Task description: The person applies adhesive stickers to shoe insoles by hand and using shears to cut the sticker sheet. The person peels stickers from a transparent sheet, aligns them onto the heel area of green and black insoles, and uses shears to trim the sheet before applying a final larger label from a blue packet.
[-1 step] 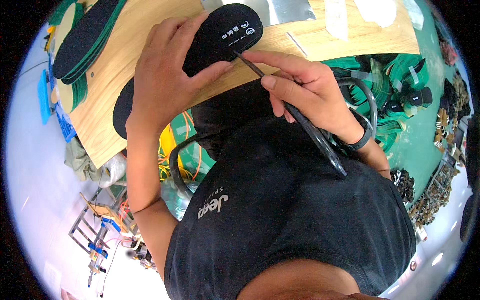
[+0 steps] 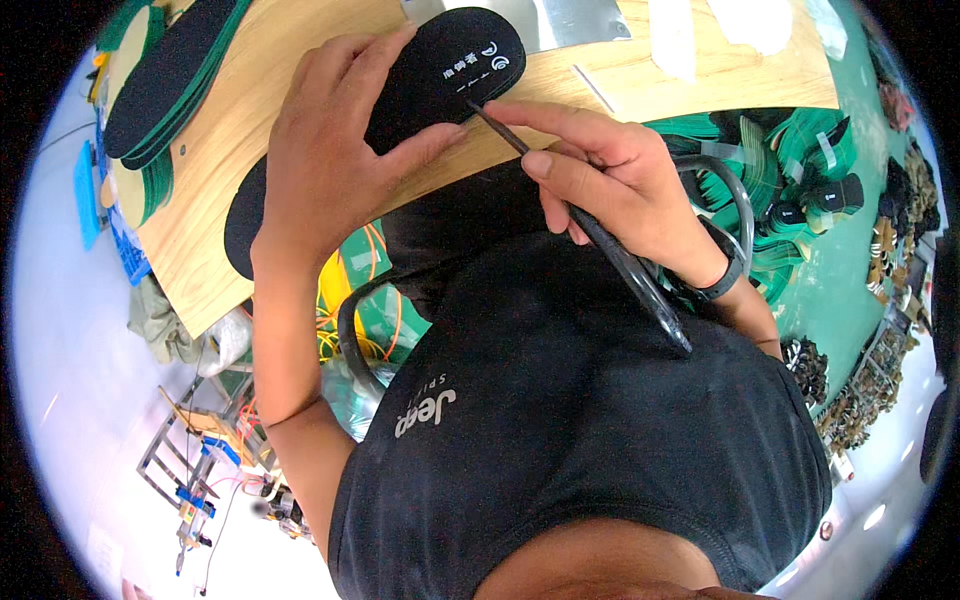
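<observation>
A black insole (image 2: 425, 85) with white printing near its rounded end lies at the table's near edge. My left hand (image 2: 335, 140) spans its middle, fingers toward the far side and thumb along the near side, holding it down and hiding that part. The insole's other end shows left of my wrist. My right hand (image 2: 610, 180) pinches slim dark tweezers (image 2: 625, 265) between thumb and fingers. Their fine tip touches, or nearly touches, the insole beside the printing, while the thick end slants back toward my shirt.
Stacked black-and-green insoles (image 2: 175, 90) stand at the table's left. A shiny metal sheet (image 2: 570, 22) and a thin white strip (image 2: 594, 88) lie on the wooden table (image 2: 720, 92). Below its right edge are piles of green insoles (image 2: 785, 160). A chair armrest (image 2: 745, 200) stands by my right arm.
</observation>
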Demonstrator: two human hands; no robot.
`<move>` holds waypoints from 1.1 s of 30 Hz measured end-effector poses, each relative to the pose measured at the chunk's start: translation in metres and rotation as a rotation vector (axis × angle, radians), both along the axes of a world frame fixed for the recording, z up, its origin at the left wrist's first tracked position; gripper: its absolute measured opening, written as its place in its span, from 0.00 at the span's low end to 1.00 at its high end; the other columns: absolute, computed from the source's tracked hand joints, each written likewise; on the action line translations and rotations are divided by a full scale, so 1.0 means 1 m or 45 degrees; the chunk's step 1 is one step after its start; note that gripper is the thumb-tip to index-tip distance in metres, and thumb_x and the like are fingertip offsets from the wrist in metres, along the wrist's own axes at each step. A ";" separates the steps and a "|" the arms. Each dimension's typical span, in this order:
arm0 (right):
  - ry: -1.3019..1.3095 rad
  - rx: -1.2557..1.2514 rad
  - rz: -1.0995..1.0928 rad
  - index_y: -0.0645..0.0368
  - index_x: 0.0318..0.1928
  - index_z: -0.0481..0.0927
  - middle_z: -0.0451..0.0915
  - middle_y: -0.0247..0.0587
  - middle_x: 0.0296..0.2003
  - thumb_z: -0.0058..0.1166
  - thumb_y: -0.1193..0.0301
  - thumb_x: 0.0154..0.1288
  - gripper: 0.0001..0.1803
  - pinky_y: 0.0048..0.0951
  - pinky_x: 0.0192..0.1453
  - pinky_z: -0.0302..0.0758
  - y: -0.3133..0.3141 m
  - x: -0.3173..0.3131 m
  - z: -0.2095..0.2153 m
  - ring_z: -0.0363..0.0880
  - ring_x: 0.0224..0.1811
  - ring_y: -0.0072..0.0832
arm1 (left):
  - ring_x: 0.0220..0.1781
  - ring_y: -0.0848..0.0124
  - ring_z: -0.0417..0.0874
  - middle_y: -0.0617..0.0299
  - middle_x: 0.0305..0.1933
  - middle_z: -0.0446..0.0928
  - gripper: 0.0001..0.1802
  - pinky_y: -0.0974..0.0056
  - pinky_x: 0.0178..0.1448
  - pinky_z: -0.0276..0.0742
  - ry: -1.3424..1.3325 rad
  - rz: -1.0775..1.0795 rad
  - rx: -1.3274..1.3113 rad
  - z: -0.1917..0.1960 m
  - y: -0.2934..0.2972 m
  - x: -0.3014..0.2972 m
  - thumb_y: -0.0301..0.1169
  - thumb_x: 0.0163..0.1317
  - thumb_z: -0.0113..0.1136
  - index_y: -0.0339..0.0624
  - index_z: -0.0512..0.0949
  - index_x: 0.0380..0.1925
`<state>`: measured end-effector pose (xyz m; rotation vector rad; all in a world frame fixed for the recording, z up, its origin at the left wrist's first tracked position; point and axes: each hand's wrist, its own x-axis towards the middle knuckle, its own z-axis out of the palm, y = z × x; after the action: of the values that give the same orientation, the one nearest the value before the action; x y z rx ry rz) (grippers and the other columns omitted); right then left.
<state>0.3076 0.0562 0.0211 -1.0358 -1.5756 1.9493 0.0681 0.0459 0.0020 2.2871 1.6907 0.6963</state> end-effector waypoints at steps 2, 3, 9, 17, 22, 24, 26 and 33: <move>-0.024 0.074 -0.016 0.58 0.64 0.73 0.72 0.25 0.18 0.49 0.74 0.71 0.22 0.15 0.26 0.65 -0.001 -0.002 -0.004 0.70 0.19 0.11 | 0.60 0.55 0.75 0.54 0.58 0.74 0.38 0.57 0.63 0.72 0.009 -0.006 0.026 0.000 0.000 0.001 0.39 0.46 0.74 0.50 0.73 0.61; -0.046 0.146 -0.012 0.58 0.64 0.73 0.72 0.25 0.18 0.49 0.74 0.71 0.21 0.15 0.25 0.65 -0.002 -0.002 -0.007 0.70 0.19 0.11 | 0.60 0.55 0.75 0.54 0.58 0.74 0.38 0.57 0.63 0.72 0.014 -0.011 0.040 0.000 -0.001 0.001 0.39 0.47 0.74 0.50 0.73 0.61; -0.182 0.372 -0.039 0.58 0.63 0.75 0.72 0.26 0.17 0.50 0.74 0.71 0.21 0.15 0.25 0.64 0.006 0.001 -0.014 0.69 0.19 0.11 | 0.60 0.55 0.75 0.55 0.59 0.73 0.37 0.56 0.64 0.72 -0.007 -0.091 0.070 0.000 0.001 0.001 0.37 0.48 0.73 0.51 0.73 0.62; -0.209 0.239 -0.249 0.57 0.62 0.76 0.72 0.27 0.15 0.47 0.68 0.72 0.20 0.13 0.21 0.63 0.014 0.009 0.013 0.67 0.15 0.10 | 0.59 0.54 0.75 0.55 0.58 0.74 0.36 0.55 0.63 0.72 0.023 -0.076 0.051 0.001 -0.001 0.001 0.39 0.49 0.72 0.53 0.73 0.62; -0.146 0.225 0.012 0.64 0.57 0.76 0.75 0.30 0.21 0.54 0.74 0.67 0.18 0.19 0.28 0.67 0.001 -0.009 0.008 0.70 0.25 0.12 | 0.58 0.54 0.75 0.56 0.57 0.74 0.37 0.55 0.62 0.73 0.072 -0.067 0.059 0.003 0.000 0.007 0.36 0.49 0.72 0.53 0.73 0.62; -0.112 0.207 -0.001 0.65 0.57 0.76 0.74 0.30 0.21 0.54 0.74 0.67 0.19 0.20 0.27 0.66 -0.003 -0.016 0.001 0.68 0.25 0.12 | 0.58 0.54 0.75 0.56 0.57 0.74 0.37 0.55 0.62 0.72 0.080 -0.082 0.079 0.002 -0.001 0.006 0.35 0.48 0.71 0.53 0.72 0.62; -0.090 0.255 -0.006 0.65 0.57 0.77 0.73 0.30 0.21 0.54 0.74 0.67 0.18 0.20 0.27 0.65 -0.004 -0.018 -0.003 0.66 0.24 0.12 | 0.58 0.54 0.75 0.56 0.57 0.74 0.37 0.56 0.62 0.72 0.077 -0.081 0.053 0.003 -0.001 0.006 0.34 0.47 0.71 0.52 0.72 0.62; -0.238 0.360 -0.038 0.61 0.62 0.75 0.69 0.24 0.15 0.49 0.76 0.69 0.21 0.15 0.25 0.61 -0.001 -0.007 -0.002 0.67 0.18 0.10 | 0.58 0.55 0.75 0.57 0.57 0.74 0.37 0.56 0.61 0.73 0.054 -0.086 0.078 0.005 -0.001 0.008 0.35 0.48 0.72 0.52 0.73 0.61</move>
<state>0.3007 0.0555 0.0187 -1.1378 -1.8599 1.5881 0.0762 0.0448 0.0070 2.4050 1.6230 0.6994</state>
